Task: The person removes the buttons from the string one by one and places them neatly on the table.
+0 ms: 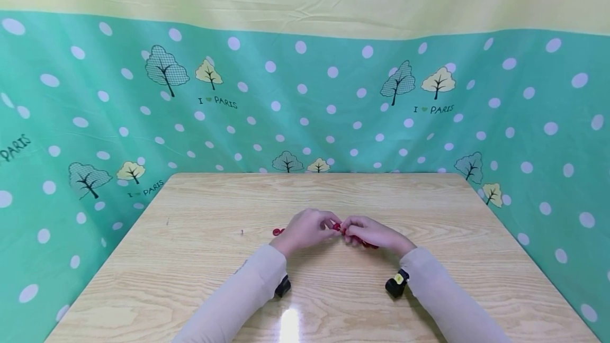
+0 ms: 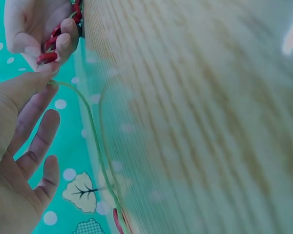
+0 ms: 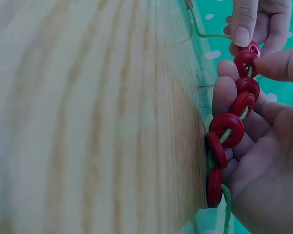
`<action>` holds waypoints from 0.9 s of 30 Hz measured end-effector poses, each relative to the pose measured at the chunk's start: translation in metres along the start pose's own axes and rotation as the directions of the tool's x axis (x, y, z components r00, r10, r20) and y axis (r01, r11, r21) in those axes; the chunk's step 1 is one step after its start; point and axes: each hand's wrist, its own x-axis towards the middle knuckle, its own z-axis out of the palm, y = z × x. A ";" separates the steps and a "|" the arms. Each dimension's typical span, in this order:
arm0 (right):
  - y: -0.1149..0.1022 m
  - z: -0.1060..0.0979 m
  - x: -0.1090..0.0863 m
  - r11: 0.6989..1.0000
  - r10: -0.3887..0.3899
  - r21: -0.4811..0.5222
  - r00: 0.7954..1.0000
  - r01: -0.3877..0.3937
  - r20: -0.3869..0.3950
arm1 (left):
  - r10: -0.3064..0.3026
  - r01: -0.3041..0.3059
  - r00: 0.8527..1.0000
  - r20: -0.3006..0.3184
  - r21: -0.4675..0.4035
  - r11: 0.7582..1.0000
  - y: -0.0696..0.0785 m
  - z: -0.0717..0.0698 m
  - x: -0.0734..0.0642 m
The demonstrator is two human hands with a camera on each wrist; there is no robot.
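Several red buttons [image 3: 226,130] are threaded on a green string [image 2: 90,114]. My left hand [image 1: 307,229] pinches the string between thumb and index fingertip, right beside the end button [image 2: 47,58]; its other fingers are spread loosely. The right hand [image 1: 374,233] holds the button strand, thumb pressed on a button [image 3: 245,62] near the left fingertips, with further buttons lying along its curled fingers. Both hands meet just above the wooden table. From the left hand the string loops down to another red button [image 2: 118,221]; the string's far end is hidden.
Loose red buttons [image 1: 276,232] lie on the wooden table [image 1: 200,279] left of the left hand. Small black devices sit at the left wrist [image 1: 283,286] and right wrist [image 1: 395,286]. A green dotted curtain [image 1: 305,120] encloses the table's back and sides.
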 end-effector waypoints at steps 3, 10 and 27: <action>0.001 0.000 0.000 1.000 -0.008 0.008 1.000 0.008 0.001 | -0.013 0.013 1.000 0.004 0.005 1.000 -0.001 -0.001 0.000; 0.003 0.000 0.000 1.000 -0.023 -0.002 1.000 0.023 0.003 | -0.025 0.025 1.000 -0.009 0.004 1.000 -0.006 -0.001 -0.002; 0.003 0.002 0.001 1.000 -0.018 0.003 1.000 0.018 0.005 | -0.033 0.033 0.999 -0.012 0.001 0.999 -0.007 -0.009 -0.006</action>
